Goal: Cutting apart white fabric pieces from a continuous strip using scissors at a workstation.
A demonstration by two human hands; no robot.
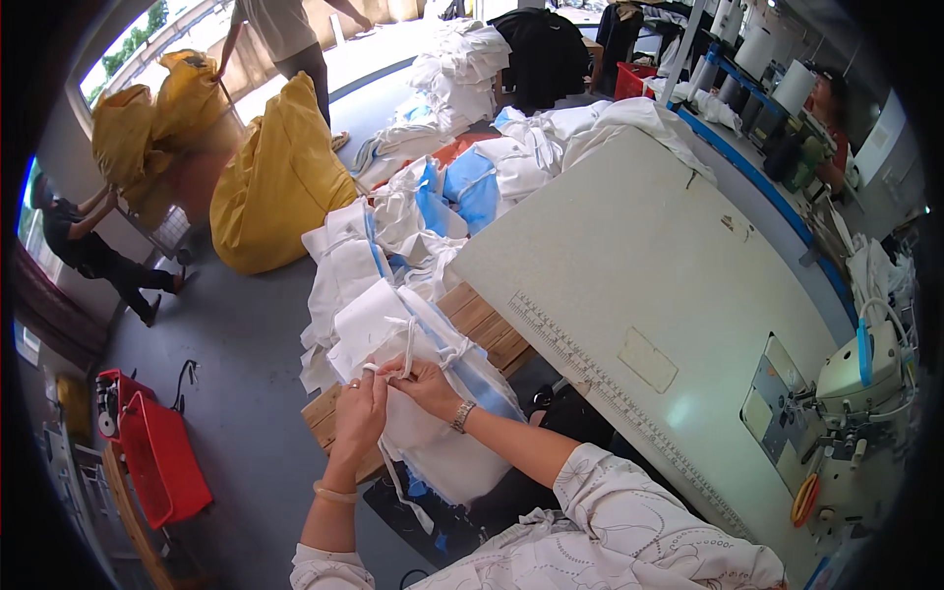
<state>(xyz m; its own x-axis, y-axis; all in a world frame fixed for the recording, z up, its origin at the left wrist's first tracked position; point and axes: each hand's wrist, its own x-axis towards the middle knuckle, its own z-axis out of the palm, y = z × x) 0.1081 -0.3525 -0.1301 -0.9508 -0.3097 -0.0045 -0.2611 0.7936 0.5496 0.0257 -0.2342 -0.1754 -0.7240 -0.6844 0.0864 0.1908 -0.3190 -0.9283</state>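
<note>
A bundle of white and light blue fabric pieces (442, 450) lies before me, partly over a wooden bench (324, 417). White fabric strips are wrapped around it. Above the bundle, my left hand (361, 405) pinches a white fabric strip (407, 346) between thumb and fingers. My right hand (424, 387) grips the same strip, its fingertips close to those of my left hand. One loose strip end (398, 487) hangs down over the near side of the bundle.
More fabric bundles (516, 158) are piled ahead. At right stands a table (590, 280) with a ruler edge and a sewing machine (859, 376). Orange-handled scissors (805, 500) are near it. Yellow sacks (280, 184), red baskets (162, 457) and two people with a cart are on the left.
</note>
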